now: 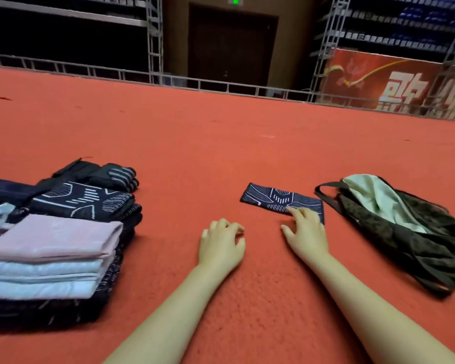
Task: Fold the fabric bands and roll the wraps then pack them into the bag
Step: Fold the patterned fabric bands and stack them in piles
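A folded dark navy fabric band (271,197) with white line patterns lies flat on the red carpet in the middle right. My right hand (306,229) rests on the band's near right end with its fingers straight. My left hand (221,241) hovers just left of it over bare carpet, fingers loosely curled, holding nothing. A dark patterned bag (418,240) with a pale green lining lies open at the right. At the left sits a stack of folded bands: a pink one (55,237) on top, light blue ones (40,277) beneath, navy patterned ones (84,200) behind.
Black gloves or wraps (103,173) lie behind the stack at the left. The red carpet (195,143) stretches ahead to a metal railing (221,86). Beyond stand truss shelving, a dark door and a red banner (394,82).
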A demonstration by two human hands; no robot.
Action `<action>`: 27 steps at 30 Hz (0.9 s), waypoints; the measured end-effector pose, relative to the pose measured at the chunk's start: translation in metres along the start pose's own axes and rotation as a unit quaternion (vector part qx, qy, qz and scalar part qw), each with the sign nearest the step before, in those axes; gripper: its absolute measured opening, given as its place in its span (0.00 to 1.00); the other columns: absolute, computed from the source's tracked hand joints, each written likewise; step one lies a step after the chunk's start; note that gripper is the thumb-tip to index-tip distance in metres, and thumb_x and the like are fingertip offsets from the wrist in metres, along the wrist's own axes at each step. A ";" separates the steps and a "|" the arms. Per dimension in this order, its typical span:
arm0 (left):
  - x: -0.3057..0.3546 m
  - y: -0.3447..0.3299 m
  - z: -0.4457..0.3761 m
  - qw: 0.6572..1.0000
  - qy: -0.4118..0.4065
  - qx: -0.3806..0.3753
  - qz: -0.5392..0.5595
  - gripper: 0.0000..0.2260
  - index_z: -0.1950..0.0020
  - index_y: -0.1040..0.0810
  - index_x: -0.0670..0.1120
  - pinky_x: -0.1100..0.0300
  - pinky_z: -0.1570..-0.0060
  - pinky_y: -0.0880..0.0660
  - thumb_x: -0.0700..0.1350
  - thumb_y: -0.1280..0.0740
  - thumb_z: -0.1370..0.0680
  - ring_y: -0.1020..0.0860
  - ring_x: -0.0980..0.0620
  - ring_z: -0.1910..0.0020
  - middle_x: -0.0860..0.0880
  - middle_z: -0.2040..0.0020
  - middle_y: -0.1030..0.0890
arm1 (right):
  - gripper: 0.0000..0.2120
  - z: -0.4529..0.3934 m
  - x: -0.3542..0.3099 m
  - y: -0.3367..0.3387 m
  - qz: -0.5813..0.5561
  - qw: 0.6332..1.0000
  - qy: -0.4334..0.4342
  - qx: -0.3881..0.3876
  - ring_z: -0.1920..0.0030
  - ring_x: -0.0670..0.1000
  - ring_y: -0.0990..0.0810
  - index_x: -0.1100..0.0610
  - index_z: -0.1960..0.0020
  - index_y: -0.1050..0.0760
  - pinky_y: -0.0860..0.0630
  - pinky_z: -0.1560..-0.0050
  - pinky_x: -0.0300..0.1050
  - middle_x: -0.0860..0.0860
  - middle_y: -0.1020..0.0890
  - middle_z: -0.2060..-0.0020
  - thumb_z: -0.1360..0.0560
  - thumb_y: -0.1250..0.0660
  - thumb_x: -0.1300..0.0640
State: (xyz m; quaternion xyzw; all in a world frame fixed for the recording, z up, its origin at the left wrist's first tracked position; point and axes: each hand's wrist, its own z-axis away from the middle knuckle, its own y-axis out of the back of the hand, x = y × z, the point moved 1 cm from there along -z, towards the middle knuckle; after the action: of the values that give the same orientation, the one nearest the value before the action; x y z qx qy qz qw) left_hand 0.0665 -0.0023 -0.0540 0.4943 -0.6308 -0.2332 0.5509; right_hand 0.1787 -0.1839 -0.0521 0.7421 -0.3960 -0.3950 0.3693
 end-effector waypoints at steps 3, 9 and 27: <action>-0.005 -0.002 -0.009 1.000 -0.001 0.000 0.018 0.12 0.41 0.24 0.56 0.56 0.39 0.38 0.51 0.39 0.23 0.32 0.51 0.39 0.54 0.43 0.27 | 0.25 -0.037 0.009 -0.011 0.036 0.999 0.004 -0.009 0.30 0.54 0.37 0.48 0.30 0.32 0.36 0.36 0.53 0.50 0.28 0.33 0.26 0.33 0.48; -0.008 -0.003 -0.014 0.999 0.005 0.021 0.048 0.13 0.39 0.25 0.56 0.56 0.39 0.37 0.49 0.39 0.23 0.32 0.51 0.38 0.53 0.43 0.26 | 0.14 -0.077 0.015 -0.020 -0.013 0.999 -0.010 0.033 0.43 0.56 0.22 0.49 0.40 0.21 0.28 0.46 0.49 0.53 0.18 0.44 0.25 0.36 0.56; -0.013 0.033 -0.005 0.938 -0.087 0.062 0.330 0.10 0.51 0.21 0.48 0.74 0.50 0.32 0.34 0.33 0.26 0.24 0.64 0.52 0.53 0.52 0.20 | 0.14 0.064 -0.038 0.059 -0.260 0.960 0.089 -0.056 0.52 0.36 0.24 0.46 0.42 0.22 0.31 0.48 0.30 0.35 0.21 0.54 0.27 0.30 0.57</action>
State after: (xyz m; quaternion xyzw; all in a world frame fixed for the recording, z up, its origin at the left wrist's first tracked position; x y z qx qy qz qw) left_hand 0.0576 0.0236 -0.0315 0.2689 -0.8170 -0.0410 0.5084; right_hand 0.0912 -0.1897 -0.0167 0.8295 -0.1323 -0.4316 0.3289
